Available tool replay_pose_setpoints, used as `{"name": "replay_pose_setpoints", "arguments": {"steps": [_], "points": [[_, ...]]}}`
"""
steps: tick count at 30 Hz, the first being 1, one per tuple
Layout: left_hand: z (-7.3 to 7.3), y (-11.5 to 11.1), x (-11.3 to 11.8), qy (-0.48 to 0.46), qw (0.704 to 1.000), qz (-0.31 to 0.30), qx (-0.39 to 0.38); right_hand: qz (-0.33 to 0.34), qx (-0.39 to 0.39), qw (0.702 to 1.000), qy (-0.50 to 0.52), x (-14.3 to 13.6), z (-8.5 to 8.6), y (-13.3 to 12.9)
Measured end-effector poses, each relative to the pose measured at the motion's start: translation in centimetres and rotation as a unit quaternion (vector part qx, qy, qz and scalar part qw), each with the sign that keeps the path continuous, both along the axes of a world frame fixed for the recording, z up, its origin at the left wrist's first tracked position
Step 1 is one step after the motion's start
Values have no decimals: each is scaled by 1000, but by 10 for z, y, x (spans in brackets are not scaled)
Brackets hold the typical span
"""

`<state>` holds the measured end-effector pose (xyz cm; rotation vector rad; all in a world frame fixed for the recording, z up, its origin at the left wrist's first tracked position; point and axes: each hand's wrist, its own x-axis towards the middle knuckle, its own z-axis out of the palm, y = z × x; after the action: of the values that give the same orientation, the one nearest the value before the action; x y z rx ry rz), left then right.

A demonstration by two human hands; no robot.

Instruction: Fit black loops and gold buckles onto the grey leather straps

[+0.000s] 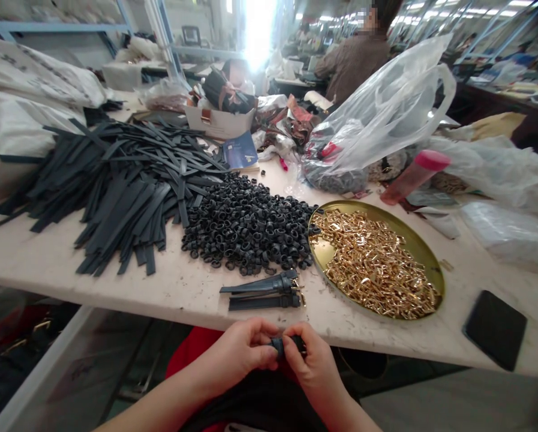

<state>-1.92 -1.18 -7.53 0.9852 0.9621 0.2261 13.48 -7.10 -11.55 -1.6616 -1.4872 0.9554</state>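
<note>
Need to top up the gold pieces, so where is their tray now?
In the head view, the golden tray lies right of centre on the tabletop, between the black loops on its left and the black phone on its right.

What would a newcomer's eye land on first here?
Probably the round gold-coloured tray, heaped with small shiny gold metal pieces, right of centre on the pale table. Then the mound of small black loops at its left, and the long flat black strips piled farther left.
</note>
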Motion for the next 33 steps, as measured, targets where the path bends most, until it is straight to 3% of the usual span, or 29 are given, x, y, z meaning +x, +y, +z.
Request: {"name": "replay_pose_setpoints", "arguments": {"steps": [3,10,19,22,26,33], "points": [[-6,-3,2,12,1000,-3,17,5,4,1000,10,0,-1,-4],[4,-11,-3,79,982,-158,61,27,6,1000,12,2,-1,-17],[12,-32,-5,86,972,-186,118,60,35,996,51,3,9,-36],[19,-38,-7,105,960,-213,150,36,71,997,17,0,10,-44],[22,-45,-1,110,961,-191,168,33,117,993,-12,-3,12,-49],[46,-34,-1,98,946,-218,219,34,128,991,-2,5,30,-32]]}}
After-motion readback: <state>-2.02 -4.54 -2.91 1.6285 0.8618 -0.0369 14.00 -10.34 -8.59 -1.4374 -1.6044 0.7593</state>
